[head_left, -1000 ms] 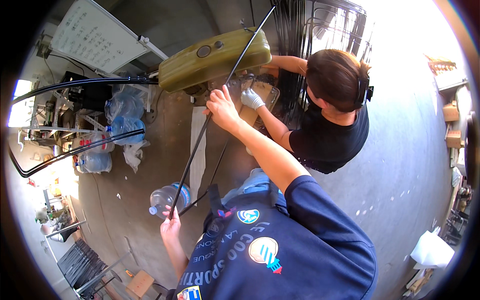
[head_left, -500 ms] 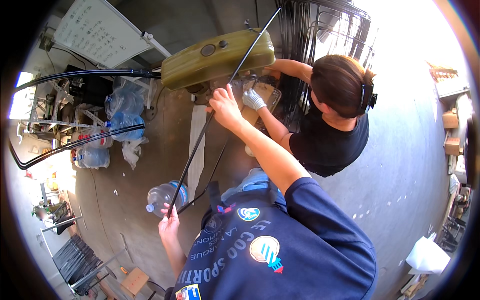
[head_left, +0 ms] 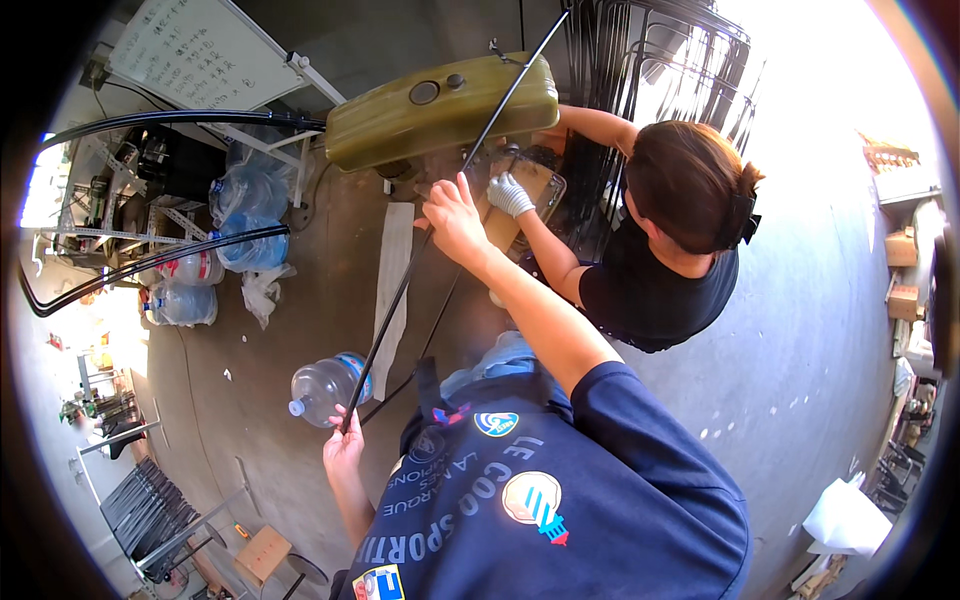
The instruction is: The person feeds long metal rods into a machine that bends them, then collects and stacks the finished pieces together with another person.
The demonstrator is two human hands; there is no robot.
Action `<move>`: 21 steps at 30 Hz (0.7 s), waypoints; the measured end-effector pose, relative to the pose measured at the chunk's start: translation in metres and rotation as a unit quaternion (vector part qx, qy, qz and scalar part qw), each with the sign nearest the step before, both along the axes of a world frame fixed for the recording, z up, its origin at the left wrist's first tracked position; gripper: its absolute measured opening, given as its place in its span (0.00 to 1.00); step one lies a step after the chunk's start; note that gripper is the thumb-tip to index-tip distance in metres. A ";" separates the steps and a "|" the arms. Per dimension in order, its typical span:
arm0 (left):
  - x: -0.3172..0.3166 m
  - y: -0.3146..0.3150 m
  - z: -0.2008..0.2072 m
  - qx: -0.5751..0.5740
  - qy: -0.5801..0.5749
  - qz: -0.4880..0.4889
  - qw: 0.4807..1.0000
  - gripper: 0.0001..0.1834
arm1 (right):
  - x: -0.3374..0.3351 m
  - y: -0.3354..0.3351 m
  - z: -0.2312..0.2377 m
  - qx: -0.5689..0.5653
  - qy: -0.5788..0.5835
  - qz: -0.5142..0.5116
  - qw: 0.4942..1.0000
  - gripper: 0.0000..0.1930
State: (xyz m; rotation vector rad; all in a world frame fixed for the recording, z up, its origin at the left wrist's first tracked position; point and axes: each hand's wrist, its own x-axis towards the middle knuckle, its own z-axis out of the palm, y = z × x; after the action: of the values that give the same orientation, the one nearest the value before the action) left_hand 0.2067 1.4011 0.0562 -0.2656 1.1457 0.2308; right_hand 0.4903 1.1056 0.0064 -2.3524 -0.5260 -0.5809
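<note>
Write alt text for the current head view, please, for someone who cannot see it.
A person's left hand and right hand hold a black rod that crosses in front of an olive housing. At right, a co-worker wears a pale glove.

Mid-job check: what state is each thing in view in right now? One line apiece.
Left hand: closed on the lower part of the black rod.
Right hand: closed on the rod farther up.
Black rod: held in both hands, slanting.
Clear bottle: capped, looks empty.
Co-worker's hand: gloved.
Whiteboard: written on.
Olive-green casing: on or off, cannot tell.
</note>
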 end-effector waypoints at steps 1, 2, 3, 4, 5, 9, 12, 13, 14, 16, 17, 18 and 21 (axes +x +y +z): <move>0.000 -0.001 -0.001 0.004 0.004 0.001 1.000 0.19 | 0.000 0.000 -0.001 -0.002 0.003 0.001 1.000 0.07; 0.000 -0.001 -0.002 -0.003 0.007 0.003 1.000 0.19 | 0.001 0.000 -0.002 -0.001 0.008 0.004 1.000 0.07; 0.000 -0.001 -0.003 -0.009 0.009 0.004 1.000 0.19 | 0.001 -0.001 -0.001 0.000 0.012 0.006 1.000 0.07; 0.000 0.000 -0.005 -0.015 0.011 0.006 1.000 0.19 | 0.001 -0.001 -0.001 0.002 0.017 0.009 1.000 0.07; -0.003 0.000 -0.006 -0.014 0.019 0.009 1.000 0.18 | -0.001 0.001 -0.001 0.004 0.012 0.010 1.000 0.07; -0.004 0.000 -0.009 -0.009 0.025 0.005 1.000 0.18 | -0.002 0.003 -0.002 0.021 0.006 0.009 1.000 0.08; 0.000 -0.002 -0.004 -0.001 0.014 0.001 1.000 0.18 | -0.001 0.002 0.001 0.025 0.013 0.010 1.000 0.08; 0.001 -0.002 -0.002 0.002 0.010 0.002 1.000 0.18 | -0.001 0.002 0.002 0.024 0.015 0.010 1.000 0.08; 0.000 -0.002 -0.002 0.002 0.007 0.002 1.000 0.18 | -0.001 0.002 0.003 0.025 0.015 0.012 0.999 0.08; 0.002 0.000 -0.002 0.003 -0.001 -0.001 1.000 0.19 | 0.002 0.002 0.003 0.028 0.013 0.010 0.999 0.08; 0.002 0.000 -0.002 0.001 -0.003 0.000 1.000 0.18 | 0.003 0.003 0.002 0.028 0.010 0.010 1.000 0.08; 0.002 0.000 -0.003 -0.001 -0.004 0.001 1.000 0.18 | 0.003 0.003 0.001 0.027 0.007 0.009 1.000 0.08; 0.001 0.001 -0.003 -0.023 -0.007 0.013 1.000 0.16 | 0.002 0.000 0.000 0.031 0.024 0.019 0.999 0.08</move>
State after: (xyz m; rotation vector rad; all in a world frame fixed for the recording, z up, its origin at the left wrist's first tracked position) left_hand 0.2072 1.4019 0.0531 -0.3238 1.1350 0.2256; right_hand 0.4927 1.1056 0.0065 -2.2861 -0.5227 -0.5153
